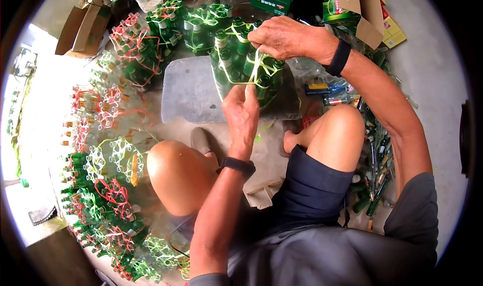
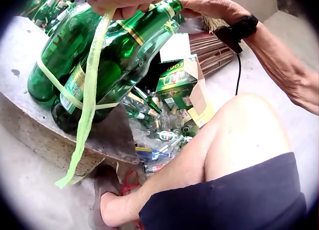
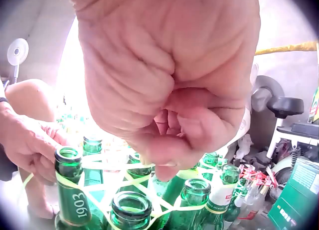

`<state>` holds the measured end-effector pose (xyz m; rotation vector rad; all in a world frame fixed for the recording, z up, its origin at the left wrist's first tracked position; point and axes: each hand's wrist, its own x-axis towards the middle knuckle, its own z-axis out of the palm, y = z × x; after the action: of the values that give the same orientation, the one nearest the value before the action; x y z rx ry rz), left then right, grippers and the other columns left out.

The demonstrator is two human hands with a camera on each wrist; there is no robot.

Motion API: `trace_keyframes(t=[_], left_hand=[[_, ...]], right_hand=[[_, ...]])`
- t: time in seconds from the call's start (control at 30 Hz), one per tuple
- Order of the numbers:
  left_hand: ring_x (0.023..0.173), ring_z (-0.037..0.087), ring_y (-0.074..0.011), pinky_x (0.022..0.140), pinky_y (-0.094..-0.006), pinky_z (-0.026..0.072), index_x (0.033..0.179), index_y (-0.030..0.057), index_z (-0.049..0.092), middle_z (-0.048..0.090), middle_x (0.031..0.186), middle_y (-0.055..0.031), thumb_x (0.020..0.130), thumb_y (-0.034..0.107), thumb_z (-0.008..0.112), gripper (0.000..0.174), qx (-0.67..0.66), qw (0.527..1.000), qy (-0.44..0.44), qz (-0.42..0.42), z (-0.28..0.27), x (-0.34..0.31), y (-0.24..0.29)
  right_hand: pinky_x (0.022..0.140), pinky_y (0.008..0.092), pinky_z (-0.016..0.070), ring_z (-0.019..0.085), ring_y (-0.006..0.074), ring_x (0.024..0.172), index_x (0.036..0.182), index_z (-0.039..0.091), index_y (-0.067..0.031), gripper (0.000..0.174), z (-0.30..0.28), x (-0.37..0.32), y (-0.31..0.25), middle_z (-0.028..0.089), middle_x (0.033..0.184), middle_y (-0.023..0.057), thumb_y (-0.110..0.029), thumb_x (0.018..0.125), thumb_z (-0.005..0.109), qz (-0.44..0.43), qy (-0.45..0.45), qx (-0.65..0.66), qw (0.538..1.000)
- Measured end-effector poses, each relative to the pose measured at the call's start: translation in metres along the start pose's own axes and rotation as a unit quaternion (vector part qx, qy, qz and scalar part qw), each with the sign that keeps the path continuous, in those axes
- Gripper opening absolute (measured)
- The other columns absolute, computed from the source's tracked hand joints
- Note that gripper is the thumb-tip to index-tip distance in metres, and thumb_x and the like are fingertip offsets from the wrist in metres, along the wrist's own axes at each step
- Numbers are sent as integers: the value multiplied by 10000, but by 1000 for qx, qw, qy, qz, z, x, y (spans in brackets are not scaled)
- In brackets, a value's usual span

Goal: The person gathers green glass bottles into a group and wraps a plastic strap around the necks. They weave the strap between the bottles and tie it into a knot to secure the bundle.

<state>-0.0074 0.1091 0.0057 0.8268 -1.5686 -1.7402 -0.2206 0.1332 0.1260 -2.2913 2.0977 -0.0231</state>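
Observation:
A bundle of green glass bottles point(image 1: 224, 59) stands upright on a grey slab, with pale green strap point(image 1: 259, 67) laced around the necks. At the bundle's near side my left hand point(image 1: 241, 116) pinches the strap beside a bottle neck; a loose strap tail point(image 2: 89, 90) hangs below it in the left wrist view. Over the far right necks, my right hand point(image 1: 297, 38) has curled fingers pinching the strap. In the right wrist view this hand point(image 3: 169, 65) hides part of the lacing, and my left hand point(image 3: 37, 145) is beside a neck marked 1903.
The grey slab point(image 1: 186, 92) lies between the feet. Bundles with red and green straps point(image 1: 133, 49) curve round the left and far side. Loose bottles point(image 1: 375, 160) lie on the right, below open cardboard boxes point(image 1: 370, 14). Another box point(image 1: 85, 29) stands far left.

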Motion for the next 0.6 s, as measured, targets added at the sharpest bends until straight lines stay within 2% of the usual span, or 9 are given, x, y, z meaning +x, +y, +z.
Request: trace_keyframes(t=[0.1, 0.17, 0.23, 0.4, 0.47, 0.5, 0.57, 0.6], left_hand=[[611, 392, -18, 521, -246, 303, 838, -37, 680, 503, 689, 84, 1034, 187, 619, 304, -17, 1000, 5, -9, 2, -1, -1], [608, 382, -17, 519, -247, 295, 814, -30, 664, 493, 684, 86, 1042, 189, 613, 320, -37, 999, 7, -19, 4, 0, -3], [614, 361, -15, 520, -249, 277, 781, -15, 627, 468, 680, 93, 1054, 191, 607, 342, -76, 997, 19, 0, 7, 0, -3], [632, 353, -16, 528, -251, 268, 782, -10, 617, 461, 687, 97, 1047, 177, 612, 324, -61, 998, 23, -6, 8, -1, -1], [636, 350, -16, 530, -252, 267, 779, -9, 610, 459, 689, 98, 1042, 169, 615, 318, -63, 998, 23, -15, 10, -1, 0], [635, 351, -15, 531, -252, 267, 775, -5, 608, 462, 689, 97, 1037, 159, 614, 310, -67, 997, 27, -12, 11, -1, 0], [634, 352, -15, 532, -252, 267, 770, -2, 605, 465, 688, 97, 1032, 149, 614, 302, -70, 997, 30, -9, 11, -1, 0], [633, 352, -14, 534, -251, 267, 767, 2, 605, 466, 689, 98, 1027, 141, 614, 295, -75, 997, 30, -12, 11, -2, 0]], right_hand=[[698, 520, 540, 676, 428, 810, 875, 630, -57, 100, 7, 4, 4, 672, 773, 172, -151, 869, 664, 9, 4, 18, 1000], [689, 525, 483, 644, 446, 808, 903, 596, -16, 90, 10, 5, 7, 637, 768, 201, -89, 909, 648, -3, 0, 50, 999], [688, 521, 484, 646, 447, 811, 902, 604, -11, 84, 9, 7, 4, 642, 771, 206, -84, 908, 645, 6, -4, 59, 998], [692, 509, 487, 644, 458, 831, 886, 627, 2, 69, 18, 18, 9, 650, 767, 221, -64, 903, 636, 14, 5, 107, 994], [657, 481, 504, 673, 405, 716, 881, 652, 13, 62, 19, 23, 7, 658, 735, 215, -41, 900, 626, 0, 28, 115, 993], [657, 481, 504, 673, 405, 716, 881, 652, 13, 62, 16, 26, 5, 658, 735, 215, -41, 900, 626, 0, 28, 115, 993], [541, 426, 515, 670, 310, 543, 906, 690, 24, 85, 8, 32, 4, 662, 685, 185, -19, 885, 620, 43, -59, 164, 984], [541, 426, 515, 670, 310, 543, 906, 690, 24, 85, 4, 35, 2, 662, 685, 185, -19, 885, 620, 43, -58, 163, 984]])
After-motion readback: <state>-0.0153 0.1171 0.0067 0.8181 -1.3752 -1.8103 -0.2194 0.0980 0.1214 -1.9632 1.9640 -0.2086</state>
